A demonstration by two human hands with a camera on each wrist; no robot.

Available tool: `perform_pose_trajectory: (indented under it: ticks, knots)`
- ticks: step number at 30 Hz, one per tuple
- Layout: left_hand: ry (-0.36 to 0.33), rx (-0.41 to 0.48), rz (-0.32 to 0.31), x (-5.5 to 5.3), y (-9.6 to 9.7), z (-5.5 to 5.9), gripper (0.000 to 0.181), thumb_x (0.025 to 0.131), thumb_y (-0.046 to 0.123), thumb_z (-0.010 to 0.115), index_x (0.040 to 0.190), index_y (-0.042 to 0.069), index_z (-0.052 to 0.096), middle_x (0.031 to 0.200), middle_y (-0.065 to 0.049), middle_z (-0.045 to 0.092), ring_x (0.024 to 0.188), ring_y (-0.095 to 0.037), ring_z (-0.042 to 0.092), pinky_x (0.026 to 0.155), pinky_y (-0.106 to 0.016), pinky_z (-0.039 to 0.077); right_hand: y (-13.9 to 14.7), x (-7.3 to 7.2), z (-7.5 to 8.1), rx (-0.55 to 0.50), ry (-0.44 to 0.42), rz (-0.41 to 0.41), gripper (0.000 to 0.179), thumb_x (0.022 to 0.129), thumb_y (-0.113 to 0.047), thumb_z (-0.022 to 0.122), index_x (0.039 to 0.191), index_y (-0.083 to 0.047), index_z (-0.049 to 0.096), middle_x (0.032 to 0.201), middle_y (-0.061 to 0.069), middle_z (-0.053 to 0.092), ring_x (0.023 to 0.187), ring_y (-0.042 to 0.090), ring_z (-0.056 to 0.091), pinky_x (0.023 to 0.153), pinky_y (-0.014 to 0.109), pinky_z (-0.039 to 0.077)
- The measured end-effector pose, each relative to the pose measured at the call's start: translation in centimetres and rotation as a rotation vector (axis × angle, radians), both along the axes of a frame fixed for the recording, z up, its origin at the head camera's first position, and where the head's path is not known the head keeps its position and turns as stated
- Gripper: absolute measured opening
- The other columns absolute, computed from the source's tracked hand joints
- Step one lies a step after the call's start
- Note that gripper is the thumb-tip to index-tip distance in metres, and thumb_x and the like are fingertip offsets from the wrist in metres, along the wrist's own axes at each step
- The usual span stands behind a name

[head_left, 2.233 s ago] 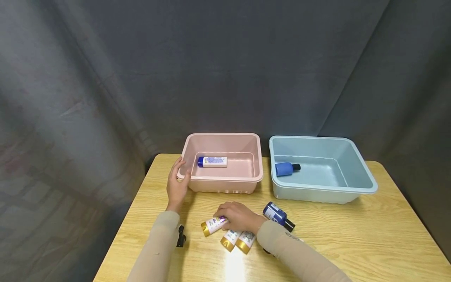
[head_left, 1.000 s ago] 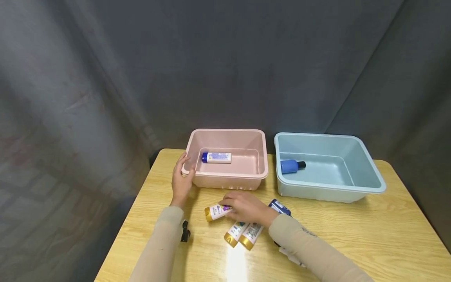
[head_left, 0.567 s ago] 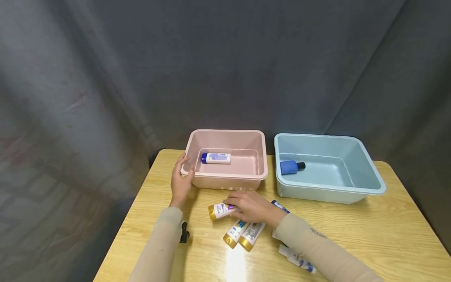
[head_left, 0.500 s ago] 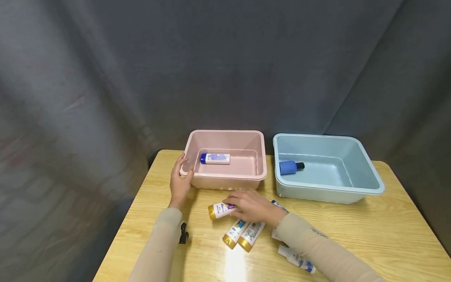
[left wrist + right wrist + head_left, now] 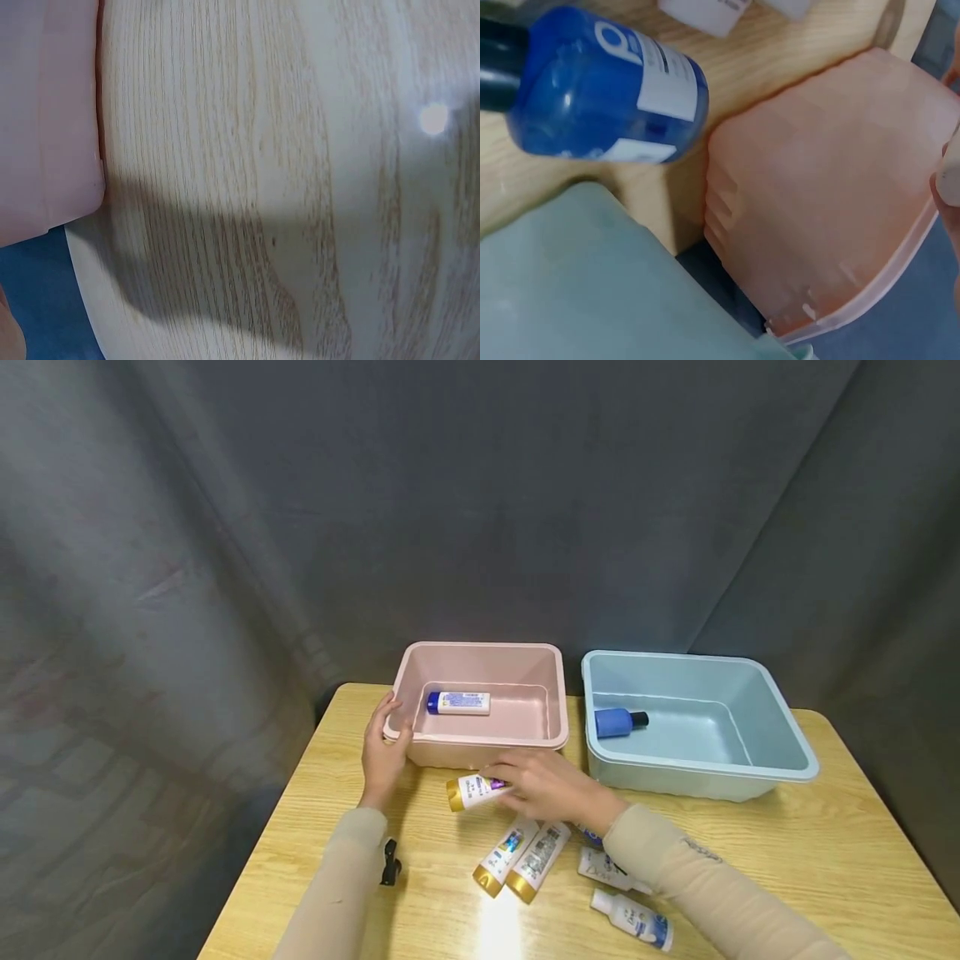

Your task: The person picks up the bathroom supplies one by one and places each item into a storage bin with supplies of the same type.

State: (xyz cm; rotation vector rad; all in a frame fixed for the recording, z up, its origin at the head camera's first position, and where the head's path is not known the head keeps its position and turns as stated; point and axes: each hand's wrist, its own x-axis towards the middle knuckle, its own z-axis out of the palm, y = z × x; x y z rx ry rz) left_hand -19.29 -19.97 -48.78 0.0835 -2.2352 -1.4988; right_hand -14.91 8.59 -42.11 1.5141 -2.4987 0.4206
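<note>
My left hand (image 5: 384,760) grips the front left corner of a pink plastic bin (image 5: 487,742), fingers on its left rim and thumb at the front. Inside the bin lies a white bottle with a blue cap (image 5: 459,703). My right hand (image 5: 551,787) holds a white tube with a gold cap (image 5: 474,792) just in front of the bin, cap pointing left. The far end of that tube is hidden by the fingers. Two similar tubes, one with a blue picture (image 5: 510,853) and one with grey print (image 5: 542,857), lie side by side below this hand.
Right of the pink bin stands a light blue bin (image 5: 697,767) with a blue black-capped bottle (image 5: 618,722) inside. A dark blue bottle (image 5: 607,86) lies partly under my right forearm, near two white bottles, one with a blue end (image 5: 633,920). A dark curtain (image 5: 480,510) hangs behind the table.
My right hand has taken the gold-capped tube up from beside the other two and moved it toward the pink bin. The left hand keeps its place on the bin.
</note>
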Motion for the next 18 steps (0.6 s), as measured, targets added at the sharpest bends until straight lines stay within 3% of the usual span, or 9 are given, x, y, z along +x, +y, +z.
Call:
perform_pose_trajectory:
  ticks: [18]
  knots:
    - [-0.005, 0.005, 0.006, 0.1, 0.1, 0.0, 0.037, 0.092, 0.006, 0.064, 0.129, 0.006, 0.061, 0.151, 0.003, 0.045, 0.142, -0.021, 0.036, 0.118, -0.042, 0.024, 0.6, -2.0, 3.1, -0.076, 0.074, -0.033, 0.038, 0.088, -0.029, 0.076, 0.121, -0.011, 0.069, 0.114, 0.002, 0.069, 0.103, 0.017, 0.064, 0.088, 0.033, 0.055]
